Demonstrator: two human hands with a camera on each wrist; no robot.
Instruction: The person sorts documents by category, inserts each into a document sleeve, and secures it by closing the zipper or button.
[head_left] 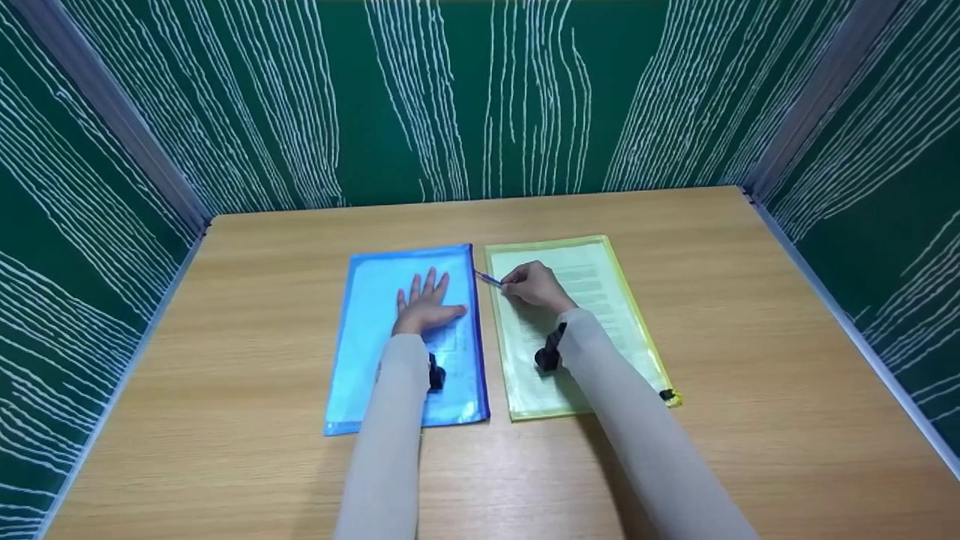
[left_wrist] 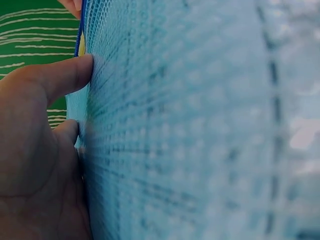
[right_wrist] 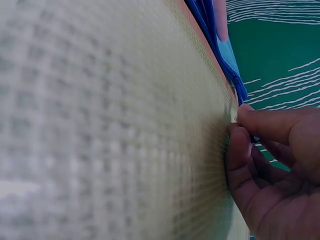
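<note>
A blue mesh zip pouch (head_left: 375,300) lies flat on the table, its darker zipper edge (head_left: 481,352) on the right. My left hand (head_left: 427,304) rests palm down on it with fingers spread; in the left wrist view its thumb (left_wrist: 75,72) presses the mesh surface. Over the upper left part of a yellow zip pouch (head_left: 592,300), my right hand (head_left: 538,286) pinches a thin blue zipper pull (head_left: 488,280) that stretches from the blue pouch's upper right edge. Thumb and forefinger hide its end. Printed paper shows through the yellow pouch.
Both pouches lie side by side with a narrow gap on a wooden table (head_left: 247,360). A black zipper slider (head_left: 667,394) sits at the yellow pouch's lower right corner. Green panels (head_left: 637,67) with white wavy lines stand behind and on both sides.
</note>
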